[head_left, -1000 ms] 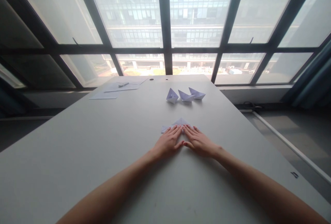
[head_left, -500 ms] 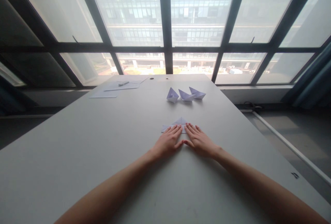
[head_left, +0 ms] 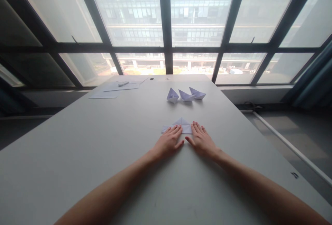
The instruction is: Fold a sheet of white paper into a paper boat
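A folded sheet of white paper lies flat on the table, with a triangular peak on its far side and a straight strip along its near edge. My left hand rests flat on the left part of that strip, fingers stretched out and thumb pointing inward. On the right end of the strip lies my right hand, also flat, its thumb spread away from the fingers. Both hands cover parts of the paper, so its right end is hidden. Beyond it stand three folded paper boats in a row.
The white table reaches to the large windows. At its far left lie flat sheets of paper with a small pale object on top. A dark mark sits near the right edge.
My right hand has slid a little to the right along the paper strip, away from my left hand, uncovering its middle. My left hand stays in place.
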{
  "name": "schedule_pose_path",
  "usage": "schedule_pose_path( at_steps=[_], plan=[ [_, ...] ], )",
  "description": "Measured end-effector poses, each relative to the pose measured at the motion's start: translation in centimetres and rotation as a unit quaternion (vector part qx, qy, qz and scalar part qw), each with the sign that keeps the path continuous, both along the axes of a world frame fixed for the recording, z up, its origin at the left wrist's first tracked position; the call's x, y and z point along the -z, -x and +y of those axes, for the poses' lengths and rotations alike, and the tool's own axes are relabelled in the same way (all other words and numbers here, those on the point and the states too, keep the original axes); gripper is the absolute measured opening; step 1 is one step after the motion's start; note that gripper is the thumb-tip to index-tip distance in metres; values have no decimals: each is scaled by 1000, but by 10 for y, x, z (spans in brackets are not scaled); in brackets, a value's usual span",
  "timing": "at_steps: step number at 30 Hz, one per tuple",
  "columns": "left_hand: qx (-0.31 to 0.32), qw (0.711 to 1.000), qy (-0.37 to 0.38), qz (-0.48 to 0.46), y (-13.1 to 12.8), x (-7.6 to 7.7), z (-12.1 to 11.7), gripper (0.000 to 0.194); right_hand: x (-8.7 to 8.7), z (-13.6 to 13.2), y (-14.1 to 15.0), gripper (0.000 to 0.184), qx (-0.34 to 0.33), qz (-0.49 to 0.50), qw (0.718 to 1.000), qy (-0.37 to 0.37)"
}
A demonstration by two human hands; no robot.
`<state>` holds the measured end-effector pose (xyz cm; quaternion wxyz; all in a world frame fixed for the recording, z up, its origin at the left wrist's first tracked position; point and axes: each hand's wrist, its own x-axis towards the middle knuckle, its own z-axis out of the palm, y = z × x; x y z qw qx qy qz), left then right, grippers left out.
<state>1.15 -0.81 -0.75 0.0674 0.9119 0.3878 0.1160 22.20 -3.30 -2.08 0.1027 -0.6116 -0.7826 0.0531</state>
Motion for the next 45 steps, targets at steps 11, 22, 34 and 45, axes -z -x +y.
schedule_pose_path(
  at_steps=[11, 22, 34, 45],
  plan=[
    [-4, 1000, 6, 13, 0, 2, 1, 62, -7, 2, -3, 65, -97, 33, 994, -37],
    [-32, 999, 12, 30, 1, 2, 0, 62, -9, 2, -3, 64, -114, 29, 993, -7],
    [-33, 999, 9, 23, 1, 2, -1, 62, -7, 3, -4, 63, -114, 36, 993, -3],
    [-34, 999, 6, 25, 1, 2, 0, 63, -9, 3, -4, 64, -115, 37, 993, -12]
  ],
)
